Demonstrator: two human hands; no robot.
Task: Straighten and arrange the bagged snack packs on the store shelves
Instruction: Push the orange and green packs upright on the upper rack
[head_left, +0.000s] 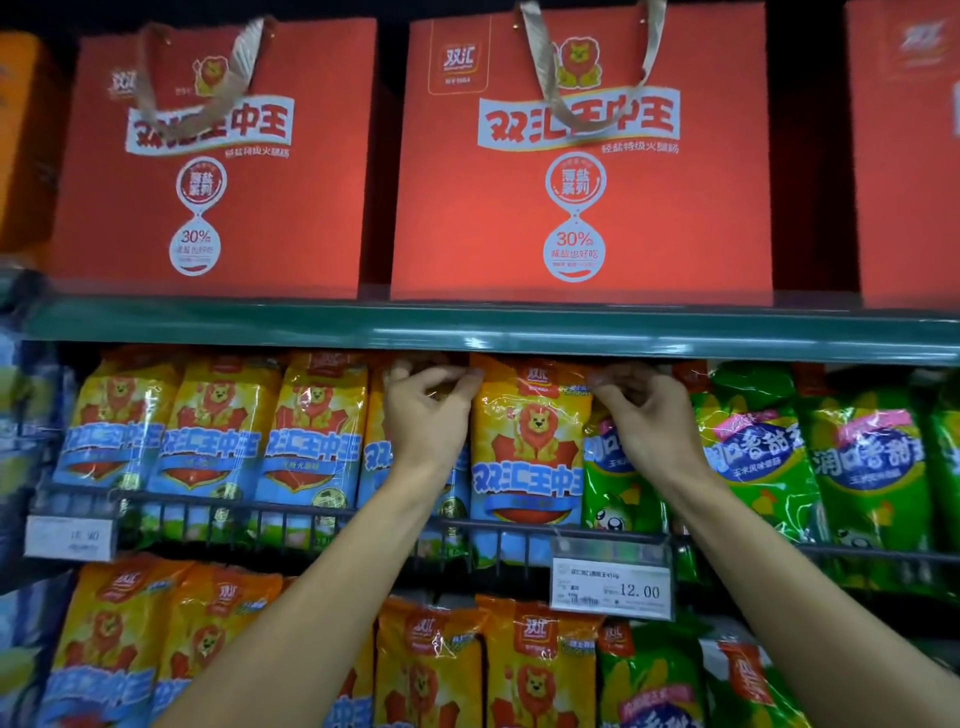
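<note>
We see the left hand (423, 415) and right hand (641, 415) each pinching an upper corner of one lion pack (527, 441) on the middle shelf (311, 512), just under the green shelf edge (467, 327); we judge the two-corner grip is meant to pull the pack upright and square behind the rail. In that row we count five lion packs and at least three green packs (753, 457). Above stand three red gift bags (582, 182), one cut off at the frame edge.
</note>
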